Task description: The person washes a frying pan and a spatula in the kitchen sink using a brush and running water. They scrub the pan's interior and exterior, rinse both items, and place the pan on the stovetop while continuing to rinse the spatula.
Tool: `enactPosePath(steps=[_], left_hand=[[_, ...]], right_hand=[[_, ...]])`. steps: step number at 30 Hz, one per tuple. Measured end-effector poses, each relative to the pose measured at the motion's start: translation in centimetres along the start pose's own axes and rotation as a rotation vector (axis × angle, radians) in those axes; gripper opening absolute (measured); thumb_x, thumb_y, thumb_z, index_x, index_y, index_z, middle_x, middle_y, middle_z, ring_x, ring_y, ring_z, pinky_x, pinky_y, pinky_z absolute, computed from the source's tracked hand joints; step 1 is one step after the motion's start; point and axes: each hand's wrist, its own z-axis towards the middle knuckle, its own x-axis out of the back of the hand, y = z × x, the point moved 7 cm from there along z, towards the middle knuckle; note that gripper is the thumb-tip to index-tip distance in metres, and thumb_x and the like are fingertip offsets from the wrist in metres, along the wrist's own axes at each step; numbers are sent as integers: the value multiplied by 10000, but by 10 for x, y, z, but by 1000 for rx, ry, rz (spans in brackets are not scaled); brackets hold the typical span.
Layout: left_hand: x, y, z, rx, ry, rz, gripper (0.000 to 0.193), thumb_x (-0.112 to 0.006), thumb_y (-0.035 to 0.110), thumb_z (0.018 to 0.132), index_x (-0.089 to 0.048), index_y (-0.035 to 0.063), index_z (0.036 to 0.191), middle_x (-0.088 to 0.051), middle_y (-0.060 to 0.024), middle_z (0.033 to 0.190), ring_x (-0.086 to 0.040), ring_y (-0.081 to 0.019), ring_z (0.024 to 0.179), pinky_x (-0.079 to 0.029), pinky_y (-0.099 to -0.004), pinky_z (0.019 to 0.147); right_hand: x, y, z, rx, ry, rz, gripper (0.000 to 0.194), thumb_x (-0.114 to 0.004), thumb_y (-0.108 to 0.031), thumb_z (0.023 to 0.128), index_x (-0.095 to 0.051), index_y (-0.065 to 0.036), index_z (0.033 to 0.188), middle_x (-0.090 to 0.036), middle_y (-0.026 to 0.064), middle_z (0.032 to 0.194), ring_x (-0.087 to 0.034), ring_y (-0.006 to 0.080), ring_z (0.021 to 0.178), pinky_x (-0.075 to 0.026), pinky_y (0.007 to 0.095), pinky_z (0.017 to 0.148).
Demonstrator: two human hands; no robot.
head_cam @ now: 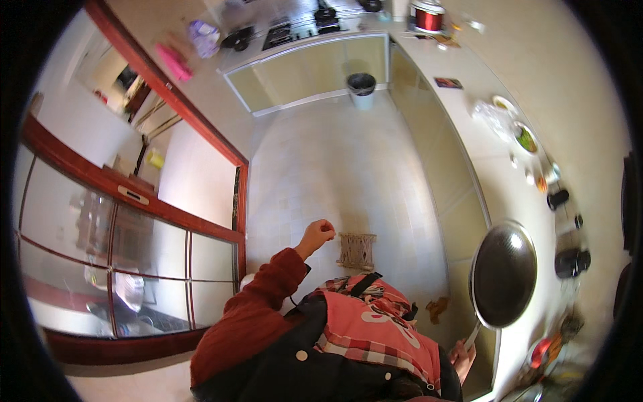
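A dark frying pan [505, 276] with a pale rim is held up at my right side, in front of the countertop edge. My right hand [462, 358] grips its light-coloured handle [472, 335], and the pan's dark inner face shows to me. Out in front of my body, above the floor, my left hand [316, 238] has its fingers curled together, with nothing visible in them. Below and just right of that hand, a small wooden stool [356, 250] stands on the tiles. I wear a red apron [377, 321] with plaid trim.
Along the right runs a countertop [507, 198] with a bowl of greens [526, 139], a plastic bag [493, 119], a phone-like slab [448, 83] and a red cooker [428, 17]. Ahead are a gas stove [301, 32] and a lined trash bin [361, 91]. A red-framed sliding door [166, 213] borders the left.
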Motion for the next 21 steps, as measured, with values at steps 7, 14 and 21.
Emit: enactPosePath(steps=[7, 14, 21], left_hand=[[68, -59, 23, 127, 283, -82, 137, -661, 116, 779, -614, -4, 824, -629, -55, 708, -594, -129, 647, -485, -265, 603], [88, -98, 45, 264, 580, -289, 109, -668, 96, 786, -612, 13, 829, -617, -49, 722, -578, -122, 646, -472, -241, 583], [91, -23, 153, 362, 695, -226, 141, -674, 109, 802, -604, 9, 872, -632, -55, 783, -601, -131, 686, -482, -254, 596]], right_hand=[[-179, -108, 174, -63, -385, 29, 103, -550, -117, 878, -472, -76, 931, -403, -20, 564, -379, 75, 374, -336, 231, 323], [-332, -178, 318, -179, -614, -234, 90, -550, -92, 861, -465, -87, 888, -398, -31, 572, -378, 69, 394, -320, 231, 349], [-463, -232, 454, -339, -888, -463, 138, -569, -88, 831, -443, -57, 880, -435, 18, 577, -426, 114, 416, -363, 273, 382]])
